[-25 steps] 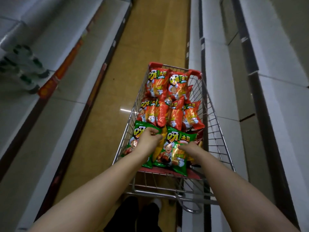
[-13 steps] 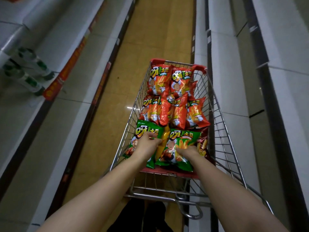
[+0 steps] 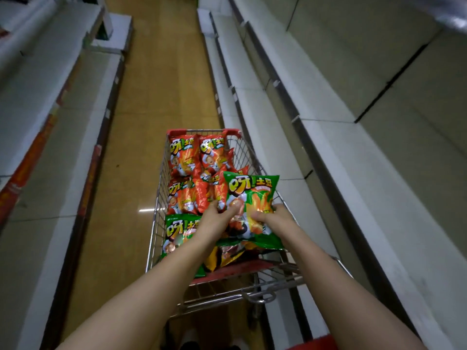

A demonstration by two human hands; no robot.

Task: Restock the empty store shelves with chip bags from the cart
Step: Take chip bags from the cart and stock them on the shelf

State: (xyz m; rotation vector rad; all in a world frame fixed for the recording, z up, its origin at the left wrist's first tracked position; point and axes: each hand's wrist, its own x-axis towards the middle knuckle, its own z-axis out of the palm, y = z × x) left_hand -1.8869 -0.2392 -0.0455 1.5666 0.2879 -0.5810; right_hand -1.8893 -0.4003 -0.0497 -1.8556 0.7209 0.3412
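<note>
Left side of the aisle: white metal shelving with red price strips [image 3: 38, 152], not reached for.

Wire shopping cart with red trim [image 3: 157, 198]: a second green foil chip bag [image 3: 177, 231] lies flat at the near-left corner. Red foil chip bags [image 3: 182, 160] fill the far half up to the far rim.

Left hand [image 3: 214, 221]: grasping the left edge of the green foil chip bag with yellow lettering [image 3: 252, 195], thumb on its printed face.

This held bag sits over the cart's near-right corner, above the other stock. Its long axis runs away from the person, logo end far, leaning slightly right. Whether its near edge is fully free of the bags beneath, I cannot tell.

Right hand [image 3: 274, 218]: fingers curled over the bag's lower right part, gripping it.

Empty white shelves along the right side of the aisle [image 3: 328, 152]: just beyond the cart's right rim. Judgement: the bag goes rightward. The right hand is nearer the shelves and would likely lead the placing.
</note>
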